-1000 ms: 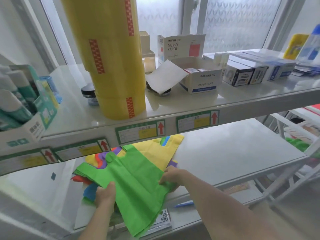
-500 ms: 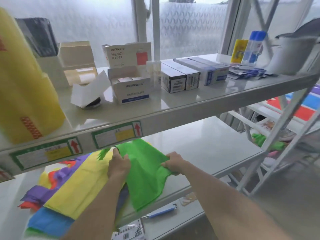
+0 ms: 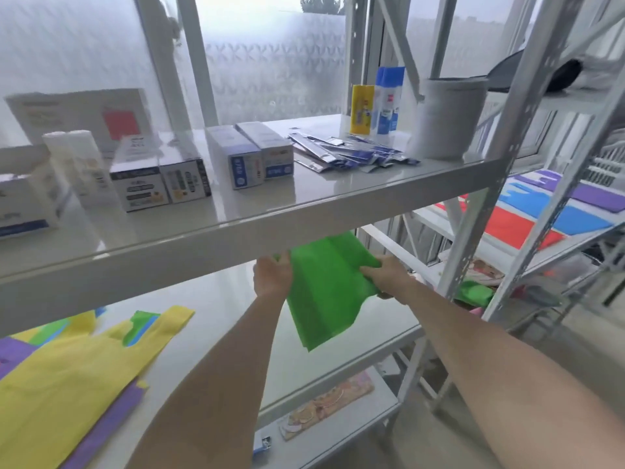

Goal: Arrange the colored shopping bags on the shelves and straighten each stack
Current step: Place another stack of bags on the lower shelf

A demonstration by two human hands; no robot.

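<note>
Nearest, lower left: yellow bag (image 3: 64,377) atop a purple bag (image 3: 105,431) on the middle shelf (image 3: 216,319). Farther in: left hand (image 3: 272,277) and right hand (image 3: 384,274) each gripping a side of the green bag (image 3: 324,292), raised above that shelf. Beyond: boxes (image 3: 159,182) on the upper shelf (image 3: 304,211).

place: stationery shop | signs: metal shelf (image 3: 304,211) (open racking), boxed stock (image 3: 159,177), glue sticks (image 3: 389,99)

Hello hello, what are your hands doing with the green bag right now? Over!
Left hand and right hand both grip green bag, held over middle shelf. Yellow bag stack lies apart, left. Nothing blocking.
</note>
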